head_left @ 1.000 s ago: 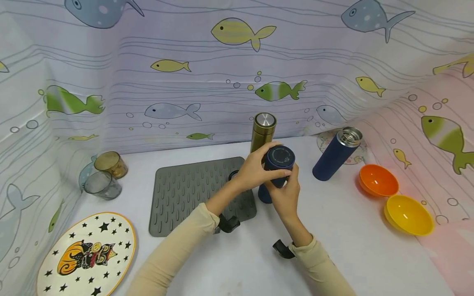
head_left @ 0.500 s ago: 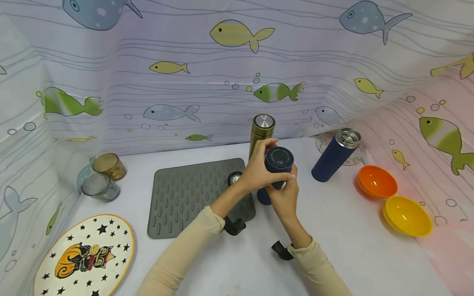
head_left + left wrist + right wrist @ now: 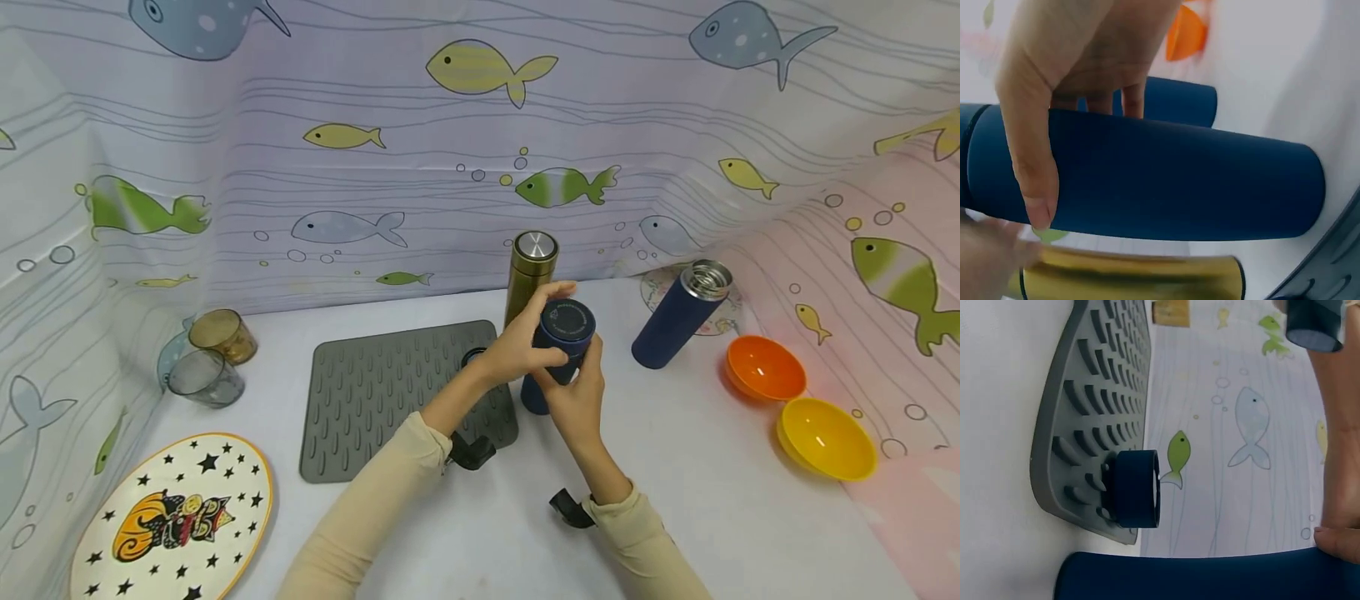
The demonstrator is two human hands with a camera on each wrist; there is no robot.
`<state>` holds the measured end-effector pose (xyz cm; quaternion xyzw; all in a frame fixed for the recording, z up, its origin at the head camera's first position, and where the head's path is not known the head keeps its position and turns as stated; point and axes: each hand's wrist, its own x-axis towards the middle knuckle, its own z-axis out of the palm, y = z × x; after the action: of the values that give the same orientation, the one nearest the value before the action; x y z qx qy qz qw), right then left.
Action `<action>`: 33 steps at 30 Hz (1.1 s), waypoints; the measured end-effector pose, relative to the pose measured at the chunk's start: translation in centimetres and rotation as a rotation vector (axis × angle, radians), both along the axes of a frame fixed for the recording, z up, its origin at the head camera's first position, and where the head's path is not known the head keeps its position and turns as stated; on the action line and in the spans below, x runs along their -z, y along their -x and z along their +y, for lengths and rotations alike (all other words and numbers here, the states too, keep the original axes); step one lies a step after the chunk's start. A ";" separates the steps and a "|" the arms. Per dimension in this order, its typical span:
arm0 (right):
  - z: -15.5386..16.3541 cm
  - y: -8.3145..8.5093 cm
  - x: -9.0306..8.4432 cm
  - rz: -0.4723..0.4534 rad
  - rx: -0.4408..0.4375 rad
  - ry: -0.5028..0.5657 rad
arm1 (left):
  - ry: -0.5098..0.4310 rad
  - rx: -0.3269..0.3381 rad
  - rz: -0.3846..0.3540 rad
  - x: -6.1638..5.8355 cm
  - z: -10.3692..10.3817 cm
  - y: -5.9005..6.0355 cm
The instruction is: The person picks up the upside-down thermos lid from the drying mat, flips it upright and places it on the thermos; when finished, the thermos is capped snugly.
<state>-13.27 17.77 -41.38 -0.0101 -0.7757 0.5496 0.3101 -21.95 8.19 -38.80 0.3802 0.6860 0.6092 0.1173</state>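
Holds blue bottle [image 3: 1179, 178] beside grey mat [image 3: 390, 400], with right grip [image 3: 578, 404] wrapped round it and left grip [image 3: 519, 342] curled about lid [image 3: 567, 320]. Has lid on, perhaps untightened; leaves second blue bottle [image 3: 677, 323] uncapped.

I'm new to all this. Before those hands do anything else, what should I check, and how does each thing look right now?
1. Bottle body held: ok; the right hand grips the bottle.
2. Top held: ok; the left hand has thumb and fingers around the cap.
3. Cap tightness: cannot tell; the fingers hide part of it.
4. Left hand clear of the gold flask: cannot tell; they overlap in view.
5. Other bottle covered: not ok; its steel mouth is bare.
6. Loose lid in a safe spot: ok, it seems; it sits on the mat.
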 end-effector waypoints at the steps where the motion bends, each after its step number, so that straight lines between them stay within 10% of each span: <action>1: 0.0 0.0 0.0 -0.001 -0.002 0.005 | 0.014 -0.002 0.005 0.0 0.0 0.0; 9: 0.0 0.0 -0.2 -0.024 -0.005 0.019 | -0.003 -0.004 -0.025 0.1 0.1 0.1; 14: 0.0 0.0 -0.1 -0.026 -0.009 0.033 | 0.035 -0.121 0.046 0.1 0.1 0.0; 33: -0.2 0.0 -0.1 -0.041 -0.034 0.055 | -0.023 -0.033 0.036 -0.4 -0.2 0.0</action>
<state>-13.24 17.58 -41.30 -0.0167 -0.7666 0.5756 0.2841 -21.97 7.95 -38.42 0.3812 0.6870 0.6120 0.0907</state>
